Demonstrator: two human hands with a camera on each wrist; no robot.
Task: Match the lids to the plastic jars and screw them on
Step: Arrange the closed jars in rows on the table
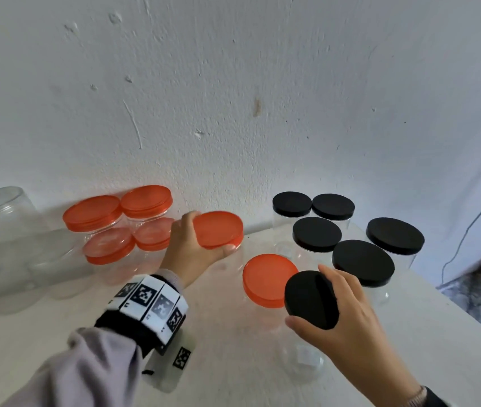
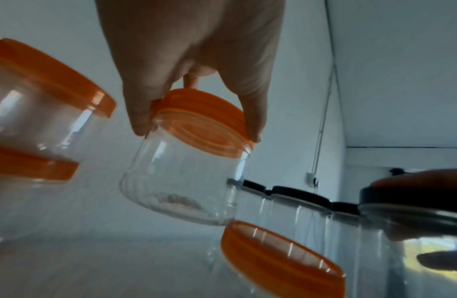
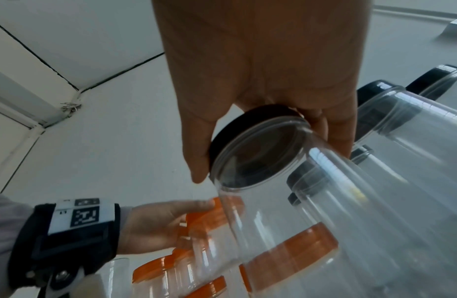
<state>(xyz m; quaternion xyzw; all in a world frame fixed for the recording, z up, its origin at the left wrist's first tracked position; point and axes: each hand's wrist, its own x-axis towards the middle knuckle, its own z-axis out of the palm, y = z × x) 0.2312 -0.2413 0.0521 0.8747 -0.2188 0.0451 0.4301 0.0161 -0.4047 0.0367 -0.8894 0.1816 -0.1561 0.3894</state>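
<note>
Under our left hand (image 1: 187, 248) hangs an orange-lidded jar (image 2: 186, 171), gripped by its lid and tilted. Right of it, our right hand (image 1: 342, 315) grips a black-lidded jar (image 3: 286, 191). Between them stands another orange-lidded jar (image 1: 268, 280); beyond our right hand, black-lidded jars (image 1: 362, 262).
</note>
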